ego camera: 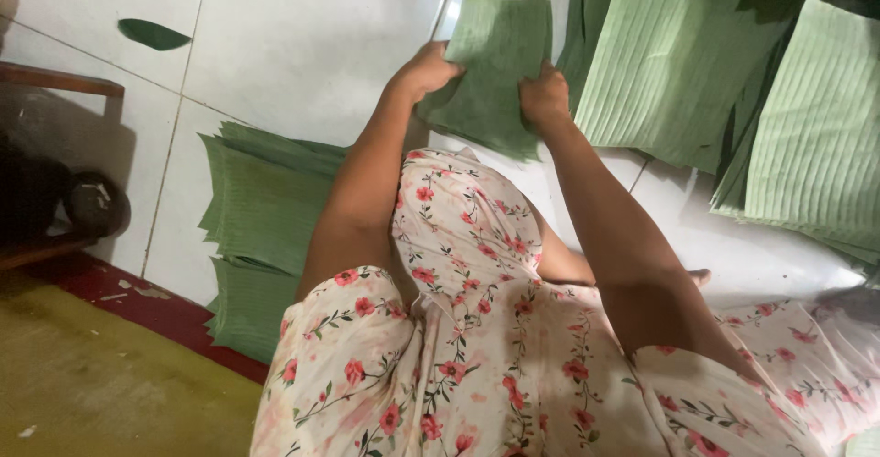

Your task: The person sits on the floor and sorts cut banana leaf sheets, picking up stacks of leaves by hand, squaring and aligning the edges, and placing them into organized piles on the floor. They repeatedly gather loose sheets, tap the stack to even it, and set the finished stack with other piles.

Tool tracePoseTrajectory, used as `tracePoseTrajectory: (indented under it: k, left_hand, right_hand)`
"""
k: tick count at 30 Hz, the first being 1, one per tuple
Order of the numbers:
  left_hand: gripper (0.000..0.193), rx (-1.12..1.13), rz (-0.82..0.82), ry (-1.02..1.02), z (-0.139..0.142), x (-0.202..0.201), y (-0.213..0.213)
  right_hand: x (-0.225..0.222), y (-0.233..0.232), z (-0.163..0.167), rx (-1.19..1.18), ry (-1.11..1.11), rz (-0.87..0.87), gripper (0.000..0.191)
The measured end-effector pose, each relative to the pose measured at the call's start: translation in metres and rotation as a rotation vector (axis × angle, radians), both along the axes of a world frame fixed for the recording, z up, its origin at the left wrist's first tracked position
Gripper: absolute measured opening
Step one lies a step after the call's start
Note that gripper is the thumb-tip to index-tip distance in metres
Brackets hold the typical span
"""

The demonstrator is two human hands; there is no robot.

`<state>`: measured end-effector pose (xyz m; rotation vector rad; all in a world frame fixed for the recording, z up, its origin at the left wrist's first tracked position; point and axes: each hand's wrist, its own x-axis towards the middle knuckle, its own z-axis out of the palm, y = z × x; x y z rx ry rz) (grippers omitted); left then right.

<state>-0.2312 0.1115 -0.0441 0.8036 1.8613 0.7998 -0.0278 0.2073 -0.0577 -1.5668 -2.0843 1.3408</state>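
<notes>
I hold a cut piece of banana leaf out over the white tiled floor, my left hand closed on its near left edge and my right hand pinching the near right edge, fingers clamped on the leaf. I judge I am squaring or folding this one piece. Beyond my right hand lie broad ribbed leaf sheets; below my left arm sits a stack of trimmed leaves. Any next move would call for keeping both edges taut so the leaf does not split along its ribs.
</notes>
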Motion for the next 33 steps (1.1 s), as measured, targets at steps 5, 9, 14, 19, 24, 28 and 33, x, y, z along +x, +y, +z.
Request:
tracePoseTrajectory:
  k: [5, 9, 14, 19, 24, 28, 33]
  left_hand:
    - [0.033, 0.317, -0.097, 0.204, 0.024, -0.01, -0.019]
    - [0.024, 0.712, -0.009, 0.037, 0.03, -0.007, -0.053]
    - [0.023, 0.55, 0.012, 0.248, 0.015, 0.004, -0.063]
    - [0.041, 0.543, 0.002, 0.33, 0.034, 0.005, -0.057]
    - [0.035, 0.632, 0.053, 0.207, 0.086, 0.014, -0.062]
    - [0.041, 0.717, 0.174, 0.286, 0.101, 0.018, -0.097]
    - [0.046, 0.712, 0.404, 0.462, 0.1, -0.02, -0.253]
  right_hand:
    - [0.002, 0.004, 0.011, 0.037, 0.713, -0.114, 0.085]
    - [0.013, 0.019, 0.022, -0.199, 0.788, 0.085, 0.041]
    - [0.023, 0.015, 0.019, 0.234, 0.424, 0.31, 0.021]
    - [0.027, 0.015, 0.031, 0.172, 0.534, 0.268, 0.018]
    - [0.037, 0.027, 0.087, -0.485, 0.85, 0.2, 0.025]
    - [0.059, 0.017, 0.125, -0.261, 0.39, 0.292, 0.033]
    - [0.111, -0.004, 0.134, -0.319, 0.459, 0.404, 0.036]
